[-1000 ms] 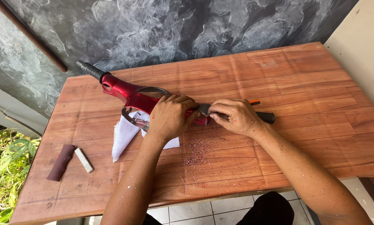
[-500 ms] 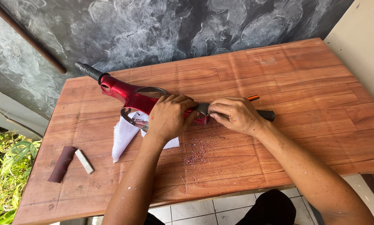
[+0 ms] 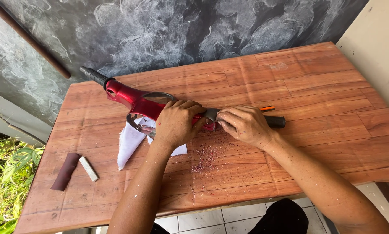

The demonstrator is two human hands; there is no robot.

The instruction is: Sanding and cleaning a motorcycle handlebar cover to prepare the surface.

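While hands (image 3: 212,123) grip red tool (image 3: 131,99), cloth (image 3: 129,141) beneath, sandpaper (image 3: 65,171) aside

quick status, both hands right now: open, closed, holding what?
Left hand: closed over the red tool, pinning it to the table.
Right hand: fingers curled on the grey part beside the dark handle; exact grip hidden.

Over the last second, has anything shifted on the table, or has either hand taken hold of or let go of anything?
Nothing has visibly changed. The left hand still presses down on the red tool body, and the right hand still grips the dark-handled tool against it. The white cloth, red shavings, brown strip and small grey bar lie where they were.
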